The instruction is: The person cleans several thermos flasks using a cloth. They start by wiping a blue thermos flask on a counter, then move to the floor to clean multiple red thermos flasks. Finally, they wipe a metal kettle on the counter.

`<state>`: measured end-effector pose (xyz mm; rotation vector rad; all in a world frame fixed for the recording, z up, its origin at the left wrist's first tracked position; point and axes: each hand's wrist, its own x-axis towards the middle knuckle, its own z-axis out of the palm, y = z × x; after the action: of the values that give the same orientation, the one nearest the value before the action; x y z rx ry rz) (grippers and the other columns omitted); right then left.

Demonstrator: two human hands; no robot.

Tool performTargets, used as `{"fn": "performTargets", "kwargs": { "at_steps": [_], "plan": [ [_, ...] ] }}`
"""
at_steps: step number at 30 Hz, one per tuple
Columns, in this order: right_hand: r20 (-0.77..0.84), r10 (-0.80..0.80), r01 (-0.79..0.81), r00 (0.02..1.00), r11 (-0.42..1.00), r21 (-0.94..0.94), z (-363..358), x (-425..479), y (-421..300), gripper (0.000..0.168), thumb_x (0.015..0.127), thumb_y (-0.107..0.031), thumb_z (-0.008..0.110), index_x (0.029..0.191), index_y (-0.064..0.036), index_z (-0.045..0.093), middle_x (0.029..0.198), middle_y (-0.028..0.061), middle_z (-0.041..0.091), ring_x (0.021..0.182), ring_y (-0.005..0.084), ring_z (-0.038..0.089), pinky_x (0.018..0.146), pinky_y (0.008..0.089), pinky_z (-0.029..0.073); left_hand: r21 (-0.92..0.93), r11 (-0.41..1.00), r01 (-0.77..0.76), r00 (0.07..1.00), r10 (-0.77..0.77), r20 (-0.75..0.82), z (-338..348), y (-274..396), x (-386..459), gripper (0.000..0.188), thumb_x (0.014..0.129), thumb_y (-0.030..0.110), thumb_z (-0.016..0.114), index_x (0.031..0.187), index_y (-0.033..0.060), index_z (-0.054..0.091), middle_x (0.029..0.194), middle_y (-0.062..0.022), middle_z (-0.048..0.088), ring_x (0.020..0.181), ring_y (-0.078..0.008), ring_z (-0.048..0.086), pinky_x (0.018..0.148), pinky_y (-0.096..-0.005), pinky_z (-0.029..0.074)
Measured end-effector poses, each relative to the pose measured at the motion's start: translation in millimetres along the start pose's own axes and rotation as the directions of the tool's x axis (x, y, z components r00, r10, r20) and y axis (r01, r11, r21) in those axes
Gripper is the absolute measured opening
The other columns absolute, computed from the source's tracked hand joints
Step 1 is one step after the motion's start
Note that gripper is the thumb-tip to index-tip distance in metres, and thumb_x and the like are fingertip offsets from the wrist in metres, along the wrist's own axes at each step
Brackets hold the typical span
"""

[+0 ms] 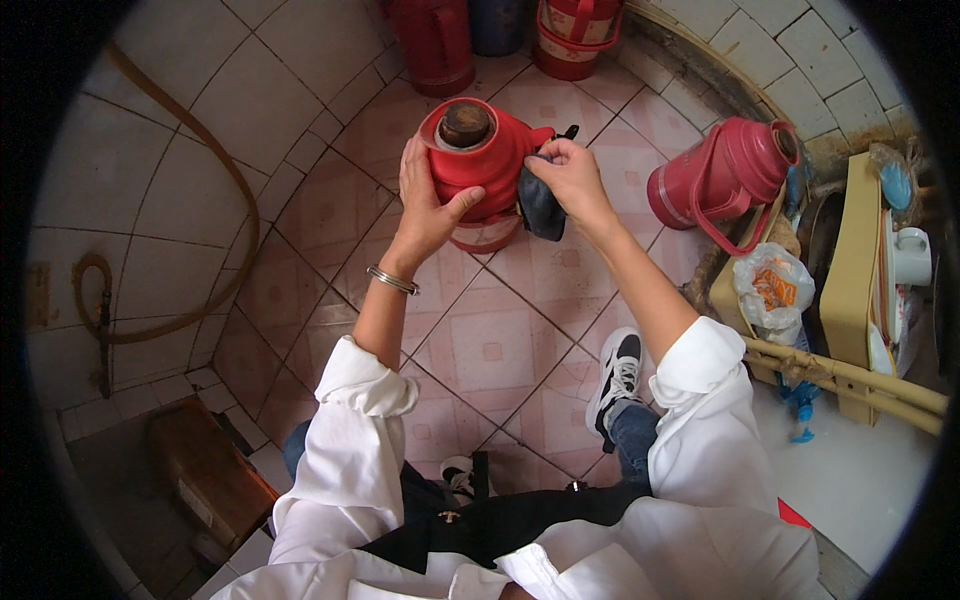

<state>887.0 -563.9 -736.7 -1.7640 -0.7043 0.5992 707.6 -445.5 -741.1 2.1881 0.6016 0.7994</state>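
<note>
A red thermos flask point(499, 169) with a dark cork stopper point(465, 124) in its mouth is right before me. My left hand point(431, 184) lies around its left side, thumb across the front and fingers spread behind. Whether the flask's base rests on the tiles or is lifted, I cannot tell. At the flask's right, by its handle, my right hand point(574, 176) pinches the top of a dark grey cloth point(541, 206), which hangs down against the flask. A small black tip pokes out above the fingers of that hand.
More thermos flasks stand at the back: a dark red one point(435, 45), a blue container point(496, 26) and a patterned red one point(577, 37). A pinkish-red flask point(720, 176) is at right, beside yellowish racks point(847, 300). A brown hose point(251, 202) hangs along the left wall.
</note>
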Motion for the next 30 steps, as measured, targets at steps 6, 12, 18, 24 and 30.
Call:
{"fn": "performTargets", "kwargs": {
  "at_steps": [6, 12, 18, 24, 30],
  "plan": [
    [-0.106, 0.041, -0.046, 0.994, 0.998, -0.044, 13, 4, 4, 0.027, 0.075, -0.023, 0.069, 0.080, 0.001, 0.060, 0.075, 0.0118, 0.065, 0.067, 0.0217, 0.061, 0.065, 0.0351, 0.048, -0.008, 1.000, 0.003, 1.000, -0.003, -0.001, -2, 2, -1, 0.097, 0.069, 0.040, 0.076, 0.141, 0.0027, 0.022, 0.145, -0.0180, 0.026, 0.136, -0.0343, 0.018, 0.111, -0.0428, 0.015],
    [0.017, 0.155, -0.155, 0.988, 0.983, 0.096, 3, 8, -10, 0.020, 0.076, -0.015, 0.070, 0.081, 0.001, 0.060, 0.077, 0.0080, 0.063, 0.068, 0.0143, 0.058, 0.062, 0.0293, 0.047, 0.005, 0.999, 0.053, 0.999, -0.053, 0.013, -2, 5, -3, 0.099, 0.069, 0.041, 0.076, 0.141, 0.0028, 0.021, 0.145, -0.0183, 0.025, 0.137, -0.0347, 0.017, 0.111, -0.0430, 0.015],
    [-0.119, 0.204, -0.191, 0.972, 0.975, 0.112, 17, 4, -3, 0.026, 0.076, -0.021, 0.068, 0.083, 0.002, 0.059, 0.077, 0.0109, 0.064, 0.070, 0.0194, 0.060, 0.066, 0.0333, 0.047, 0.016, 0.999, 0.034, 0.999, -0.034, 0.006, -1, 6, -2, 0.100, 0.069, 0.039, 0.077, 0.142, 0.0025, 0.020, 0.145, -0.0186, 0.025, 0.137, -0.0348, 0.016, 0.111, -0.0432, 0.015],
    [-0.197, 0.258, -0.265, 0.946, 0.964, -0.009, 37, -31, -5, 0.025, 0.077, -0.023, 0.063, 0.083, 0.001, 0.057, 0.080, 0.0154, 0.065, 0.078, 0.0249, 0.062, 0.072, 0.0367, 0.048, 0.054, 0.999, 0.004, 1.000, -0.003, -0.026, -1, 1, -2, 0.095, 0.071, 0.039, 0.076, 0.141, 0.0038, 0.022, 0.144, -0.0173, 0.027, 0.136, -0.0332, 0.020, 0.111, -0.0425, 0.016],
    [-0.027, 0.294, -0.278, 0.955, 0.926, 0.257, 24, -38, -13, 0.022, 0.077, -0.017, 0.064, 0.083, 0.003, 0.056, 0.082, 0.0127, 0.062, 0.075, 0.0189, 0.060, 0.067, 0.0317, 0.048, 0.025, 1.000, 0.002, 1.000, -0.002, -0.016, 2, -1, 0, 0.099, 0.070, 0.038, 0.076, 0.142, 0.0022, 0.020, 0.145, -0.0179, 0.025, 0.137, -0.0343, 0.017, 0.111, -0.0429, 0.014]
  ]
}}
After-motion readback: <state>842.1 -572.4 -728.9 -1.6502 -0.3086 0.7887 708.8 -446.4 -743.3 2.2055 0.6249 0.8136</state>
